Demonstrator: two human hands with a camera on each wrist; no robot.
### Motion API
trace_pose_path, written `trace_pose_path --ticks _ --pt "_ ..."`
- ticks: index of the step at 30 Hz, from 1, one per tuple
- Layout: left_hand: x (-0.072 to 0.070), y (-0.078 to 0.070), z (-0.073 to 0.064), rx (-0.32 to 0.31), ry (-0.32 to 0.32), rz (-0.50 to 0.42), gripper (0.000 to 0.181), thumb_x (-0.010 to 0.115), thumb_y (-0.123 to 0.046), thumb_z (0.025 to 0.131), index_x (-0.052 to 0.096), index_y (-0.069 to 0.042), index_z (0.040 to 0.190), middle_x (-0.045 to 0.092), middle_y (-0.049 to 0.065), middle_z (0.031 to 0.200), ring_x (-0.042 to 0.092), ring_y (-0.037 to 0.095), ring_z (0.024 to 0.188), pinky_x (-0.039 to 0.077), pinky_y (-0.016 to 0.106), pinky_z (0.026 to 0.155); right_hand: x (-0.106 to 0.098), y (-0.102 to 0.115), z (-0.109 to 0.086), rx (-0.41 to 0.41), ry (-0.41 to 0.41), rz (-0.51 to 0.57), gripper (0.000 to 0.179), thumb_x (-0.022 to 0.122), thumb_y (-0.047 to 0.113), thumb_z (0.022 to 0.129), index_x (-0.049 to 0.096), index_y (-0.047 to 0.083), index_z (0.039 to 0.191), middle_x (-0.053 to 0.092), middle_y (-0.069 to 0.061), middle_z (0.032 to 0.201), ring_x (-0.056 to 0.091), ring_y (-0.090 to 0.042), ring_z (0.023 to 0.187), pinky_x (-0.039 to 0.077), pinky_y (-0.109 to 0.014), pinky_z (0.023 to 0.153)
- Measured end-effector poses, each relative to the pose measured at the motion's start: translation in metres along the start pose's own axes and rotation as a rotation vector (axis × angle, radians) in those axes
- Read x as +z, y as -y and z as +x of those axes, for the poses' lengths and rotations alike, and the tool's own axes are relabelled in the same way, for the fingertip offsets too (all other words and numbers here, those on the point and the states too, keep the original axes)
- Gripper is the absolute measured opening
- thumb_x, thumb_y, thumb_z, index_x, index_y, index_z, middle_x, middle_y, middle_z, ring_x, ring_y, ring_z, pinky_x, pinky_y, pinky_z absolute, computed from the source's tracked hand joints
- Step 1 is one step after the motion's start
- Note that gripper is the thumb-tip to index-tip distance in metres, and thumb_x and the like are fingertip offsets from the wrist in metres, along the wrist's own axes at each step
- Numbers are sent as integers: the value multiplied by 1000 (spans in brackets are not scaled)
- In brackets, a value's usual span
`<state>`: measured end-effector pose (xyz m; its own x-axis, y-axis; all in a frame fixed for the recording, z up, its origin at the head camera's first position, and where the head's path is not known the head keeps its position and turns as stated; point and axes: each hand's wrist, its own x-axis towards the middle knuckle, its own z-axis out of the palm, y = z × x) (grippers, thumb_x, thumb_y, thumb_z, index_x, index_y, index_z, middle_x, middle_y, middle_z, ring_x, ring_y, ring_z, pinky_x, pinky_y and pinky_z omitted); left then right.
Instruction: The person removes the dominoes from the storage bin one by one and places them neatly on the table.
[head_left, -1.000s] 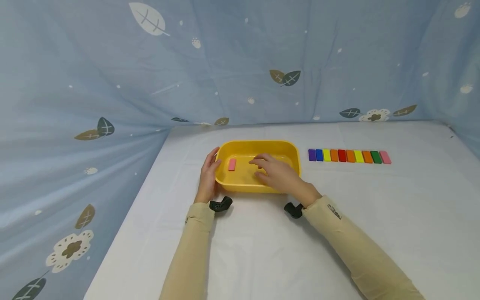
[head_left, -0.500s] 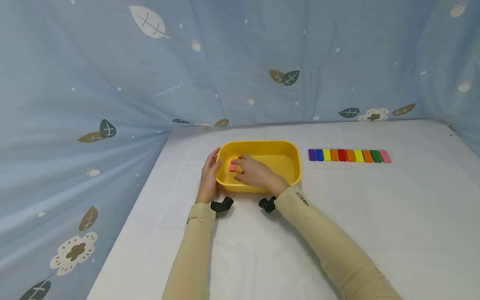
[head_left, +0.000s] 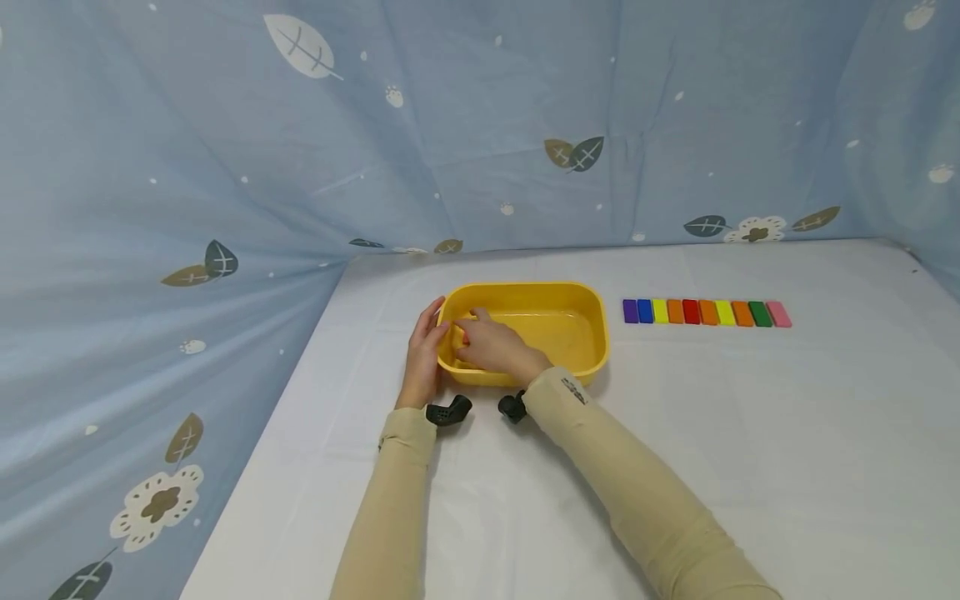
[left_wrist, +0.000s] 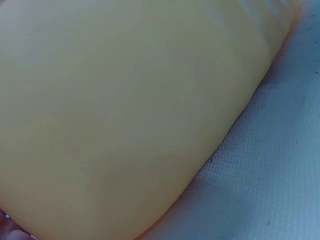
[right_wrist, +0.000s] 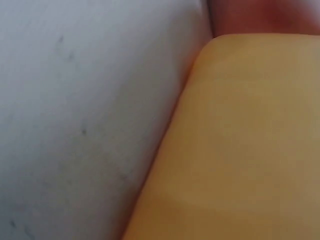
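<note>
A yellow plastic tray [head_left: 525,378] stands on the white cloth in the head view. My left hand [head_left: 422,354] grips its left end, thumb at the rim and fingers along the outside. Inside the tray, near that end, my right hand [head_left: 497,343] pinches a small pink block [head_left: 466,338] between thumb and forefinger; most of the block is hidden by the fingers. The tray's outer wall [left_wrist: 135,115] fills most of the left wrist view. In the right wrist view the tray wall [right_wrist: 250,135] shows beside the cloth, without the block.
Right of the tray, a straight row of several coloured blocks [head_left: 691,312] lies side by side, from purple to pink. Behind the table hangs a blue patterned curtain [head_left: 480,150]. Black wrist devices [head_left: 448,411] sit close to the tray's near side.
My right hand has moved left across the tray to the pink block and closed its fingers around it. The left hand has stayed at the tray's left end.
</note>
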<state>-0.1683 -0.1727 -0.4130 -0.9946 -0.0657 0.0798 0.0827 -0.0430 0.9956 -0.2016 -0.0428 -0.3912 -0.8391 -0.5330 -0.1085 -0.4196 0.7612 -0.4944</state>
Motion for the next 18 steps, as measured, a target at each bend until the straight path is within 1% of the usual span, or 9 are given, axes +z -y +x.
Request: trace_pose_path --ticks 1,4,6,8,10,12,16,18 --pt "1 0 -1 -3 1 3 45 39 -14 94 33 -14 138 30 3 142 30 17 128 25 37 104 0 0 0 12 4 6 51 54 27 86 40 14 134 25 -13 141 51 -25 106 43 -39 89" --pt "3 -1 -2 -12 7 7 45 39 -15 94 32 -15 138 30 1 142 30 16 128 25 35 104 0 -3 0 35 4 18 57 55 27 86 35 12 137 24 -11 142 49 -24 109 38 -38 95" --pt "4 -1 -2 -12 10 15 45 39 -16 94 32 -15 138 30 1 142 30 16 128 25 35 104 -1 -5 0 37 3 20 59 56 26 86 34 11 138 28 -8 140 47 -22 110 35 -36 98" --pt "4 -1 -2 -2 11 17 45 39 -15 94 33 -15 138 30 2 142 30 17 128 24 36 105 -1 -6 1 39 2 6 58 56 24 85 35 9 137 34 -7 135 47 -20 108 34 -35 99" --pt "4 -1 -1 8 10 19 45 39 -15 94 33 -14 138 30 4 142 29 18 128 24 36 105 -1 -7 2 49 3 -4 55 57 22 85 38 9 135 40 -5 127 47 -19 100 37 -34 96" --pt "2 1 1 4 7 19 44 39 -15 94 33 -15 138 30 3 142 29 18 129 24 36 105 0 -7 2 56 -2 -25 51 57 22 85 42 9 133 42 -6 120 48 -19 93 40 -33 93" --pt "-3 14 8 -12 -14 12 42 41 -19 94 37 -22 136 31 -4 141 29 14 128 25 33 104 2 -5 1 75 -33 -74 40 58 27 85 52 8 120 43 -7 106 49 -19 83 46 -32 81" --pt "-6 20 12 -13 -26 12 41 42 -21 94 39 -26 134 32 -7 139 30 12 127 26 32 104 2 -3 1 85 -56 -103 35 58 29 84 55 8 112 42 -7 102 50 -19 78 48 -32 75"
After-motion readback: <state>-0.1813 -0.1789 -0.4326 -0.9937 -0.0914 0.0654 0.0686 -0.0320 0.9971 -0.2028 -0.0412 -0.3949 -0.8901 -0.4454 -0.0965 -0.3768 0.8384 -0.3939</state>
